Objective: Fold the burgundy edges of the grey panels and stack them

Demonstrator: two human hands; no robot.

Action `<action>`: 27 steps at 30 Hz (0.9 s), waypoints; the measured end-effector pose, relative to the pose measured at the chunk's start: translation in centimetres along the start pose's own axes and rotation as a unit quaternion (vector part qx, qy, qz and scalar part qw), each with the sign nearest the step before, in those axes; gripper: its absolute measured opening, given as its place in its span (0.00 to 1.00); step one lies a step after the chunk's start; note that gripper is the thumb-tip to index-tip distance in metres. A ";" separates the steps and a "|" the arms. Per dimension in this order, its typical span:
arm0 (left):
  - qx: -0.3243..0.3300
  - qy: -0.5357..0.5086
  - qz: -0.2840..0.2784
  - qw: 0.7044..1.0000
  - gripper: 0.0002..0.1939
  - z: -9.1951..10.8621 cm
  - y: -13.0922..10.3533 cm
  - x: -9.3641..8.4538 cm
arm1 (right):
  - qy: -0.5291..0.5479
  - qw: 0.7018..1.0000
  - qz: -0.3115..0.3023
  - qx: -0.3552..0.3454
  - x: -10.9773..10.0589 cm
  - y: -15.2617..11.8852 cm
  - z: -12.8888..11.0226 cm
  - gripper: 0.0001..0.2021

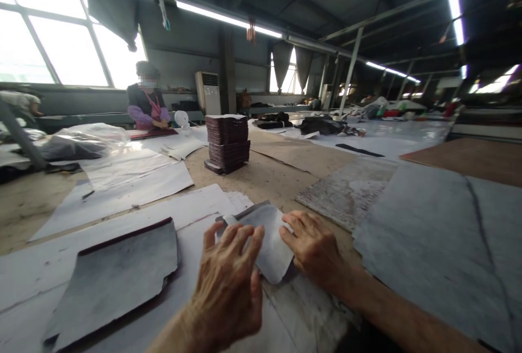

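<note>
A small grey sheet point(271, 252) with rounded corners lies between my hands on the table. My left hand point(232, 277) rests over its left side, fingers apart and slightly bent. At the sheet's right edge, my right hand point(312, 244) has its fingers curled, with thumb and fingertips at the edge. A whitish strip point(230, 219) shows beyond my left fingertips, by a darker edge of the sheet. Left of my hands lies a larger grey piece point(122, 271) with a dark red folded top edge.
A tall stack of dark red pieces point(228, 143) stands ahead on the brown table point(281, 179). A large grey sheet point(440, 244) lies at the right, white sheets point(134, 195) at the left. A person point(147, 103) works across the table, near a plastic-covered pile point(85, 141).
</note>
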State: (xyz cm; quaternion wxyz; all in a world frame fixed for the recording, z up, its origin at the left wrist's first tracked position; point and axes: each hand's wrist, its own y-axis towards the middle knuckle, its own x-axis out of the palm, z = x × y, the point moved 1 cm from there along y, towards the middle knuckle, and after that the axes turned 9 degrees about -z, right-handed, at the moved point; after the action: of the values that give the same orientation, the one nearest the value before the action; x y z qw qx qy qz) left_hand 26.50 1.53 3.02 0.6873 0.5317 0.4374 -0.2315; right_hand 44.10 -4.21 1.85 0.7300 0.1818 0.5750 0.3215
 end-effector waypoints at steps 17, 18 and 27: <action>-0.230 0.010 -0.159 0.960 0.12 1.5 4.7 1.1 | 0.179 0.981 0.061 0.044 1.0 2.0 0.2 0.06; -0.235 0.015 -0.152 0.960 0.11 1.1 4.6 1.4 | 0.192 0.976 0.049 0.085 1.6 1.9 0.8 0.07; -0.168 0.046 -0.068 0.982 0.10 -0.4 3.1 1.4 | 0.292 0.898 -0.186 0.270 7.0 3.3 3.9 0.14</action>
State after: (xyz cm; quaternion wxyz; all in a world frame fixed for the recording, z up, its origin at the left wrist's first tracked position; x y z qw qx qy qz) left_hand 29.48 3.13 3.40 0.7288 0.3878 0.5361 -0.1763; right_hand 47.90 3.36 0.00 0.4985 0.1590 0.8506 0.0512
